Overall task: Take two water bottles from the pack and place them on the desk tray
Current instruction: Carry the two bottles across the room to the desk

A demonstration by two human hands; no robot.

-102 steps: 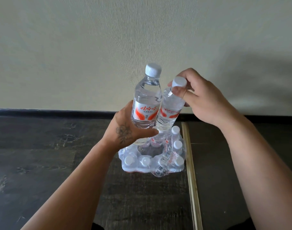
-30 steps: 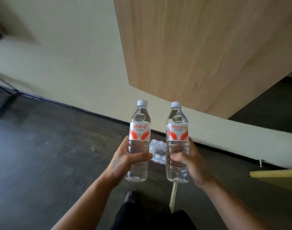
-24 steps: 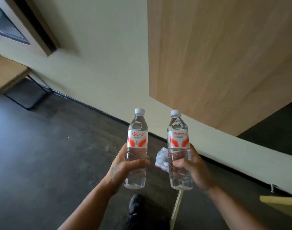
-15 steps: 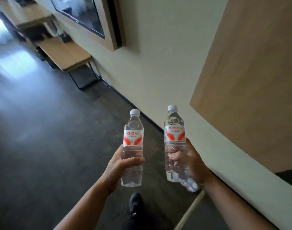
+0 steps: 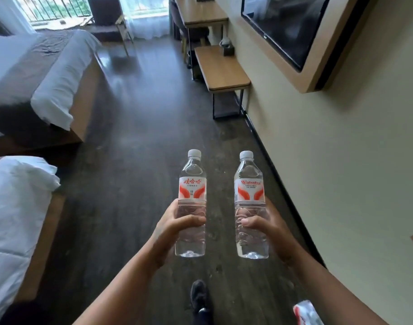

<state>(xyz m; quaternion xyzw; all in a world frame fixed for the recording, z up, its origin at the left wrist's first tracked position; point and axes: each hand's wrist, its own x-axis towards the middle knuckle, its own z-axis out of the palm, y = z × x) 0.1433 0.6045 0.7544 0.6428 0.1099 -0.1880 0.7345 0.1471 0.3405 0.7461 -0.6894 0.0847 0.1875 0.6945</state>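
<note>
Gripping one bottle apiece, your hands fill the middle of the head view. Your left hand (image 5: 171,227) is wrapped around the lower half of the clear plastic water bottle with the white cap and red-and-white label (image 5: 191,202), thumb across its front. Your right hand (image 5: 267,227) clasps the second clear capped bottle with the same red-and-white label (image 5: 250,205) the same way. Both bottles stand upright, side by side but apart, held in the air above the dark wood-look floor (image 5: 130,160). A black shoe (image 5: 198,295) shows below them. A corner of the shrink-wrapped pack (image 5: 305,311) peeks out by your right forearm. Ahead along the right wall stand a low wooden bench (image 5: 220,69) and a wooden desk (image 5: 200,11); no tray is discernible there.
</note>
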